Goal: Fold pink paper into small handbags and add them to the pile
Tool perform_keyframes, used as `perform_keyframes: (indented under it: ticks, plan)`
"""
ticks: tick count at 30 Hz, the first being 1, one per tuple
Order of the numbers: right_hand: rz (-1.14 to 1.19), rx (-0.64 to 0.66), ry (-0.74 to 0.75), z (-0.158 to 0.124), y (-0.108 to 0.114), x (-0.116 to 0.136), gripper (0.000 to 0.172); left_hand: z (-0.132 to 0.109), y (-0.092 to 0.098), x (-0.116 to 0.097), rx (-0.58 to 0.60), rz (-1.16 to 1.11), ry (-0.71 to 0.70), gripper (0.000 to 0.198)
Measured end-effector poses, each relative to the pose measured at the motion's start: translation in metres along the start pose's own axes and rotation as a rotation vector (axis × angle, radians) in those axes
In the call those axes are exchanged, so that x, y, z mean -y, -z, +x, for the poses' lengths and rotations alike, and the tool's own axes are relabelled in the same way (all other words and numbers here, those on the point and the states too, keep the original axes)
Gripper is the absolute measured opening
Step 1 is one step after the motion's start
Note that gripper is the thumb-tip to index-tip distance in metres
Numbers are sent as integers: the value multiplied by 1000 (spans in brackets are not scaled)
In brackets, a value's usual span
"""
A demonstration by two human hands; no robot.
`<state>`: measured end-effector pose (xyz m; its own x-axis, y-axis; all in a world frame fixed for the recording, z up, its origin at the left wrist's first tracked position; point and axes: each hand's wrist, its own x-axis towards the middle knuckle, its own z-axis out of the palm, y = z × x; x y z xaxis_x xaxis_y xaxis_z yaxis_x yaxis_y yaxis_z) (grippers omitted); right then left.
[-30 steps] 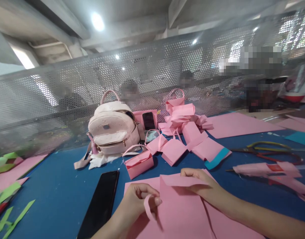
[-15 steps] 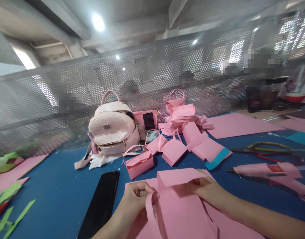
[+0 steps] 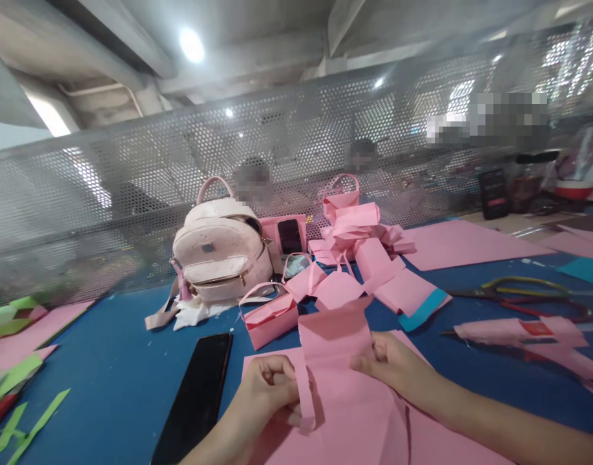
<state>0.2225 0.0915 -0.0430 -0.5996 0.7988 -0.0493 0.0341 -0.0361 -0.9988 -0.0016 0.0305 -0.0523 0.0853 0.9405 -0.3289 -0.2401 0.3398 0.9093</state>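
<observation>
A folded pink paper piece (image 3: 345, 374) stands up between my hands, its top flap raised. My left hand (image 3: 270, 391) pinches a narrow pink paper strip (image 3: 304, 394) at the left side of that piece. With thumb in front and fingers behind, my right hand (image 3: 391, 361) grips the folded paper by its right edge. Underneath lies a larger pink sheet (image 3: 451, 426). Just beyond my hands sits a small pink paper bag with a handle (image 3: 272, 323), with more folded pink pieces (image 3: 339, 290) beside it.
A black phone (image 3: 194, 394) lies left of my hands. To the right are a pink glue gun (image 3: 524, 332) and scissors (image 3: 524, 289). A pale backpack (image 3: 223, 248) stands behind, before a perforated metal screen (image 3: 287, 142). Green paper strips (image 3: 39, 420) lie far left.
The top flap of the folded paper has swung up and back. My right hand has shifted down to its right edge, and the strip in my left hand has straightened.
</observation>
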Motion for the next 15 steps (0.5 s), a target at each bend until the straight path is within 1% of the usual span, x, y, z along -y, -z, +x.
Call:
perform_keyframes:
  ticks: [2,4,6,9,13,15]
  plan:
    - [-48,-77,-3,1,0,-1,37,0,1,1,-6,7,-11,41]
    - [-68,-122,9,2,1,-3,33,1,1,1,-4,16,-19,41]
    - [-61,-117,24,2,1,-5,34,1,1,0,23,12,-20,41]
    - [-66,-121,26,1,2,-10,39,2,2,0,65,41,-8,40]
    - [-140,-114,46,2,3,-16,44,2,1,1,29,85,10,38]
    - [-220,-167,33,3,4,-18,45,2,1,2,15,36,-12,38]
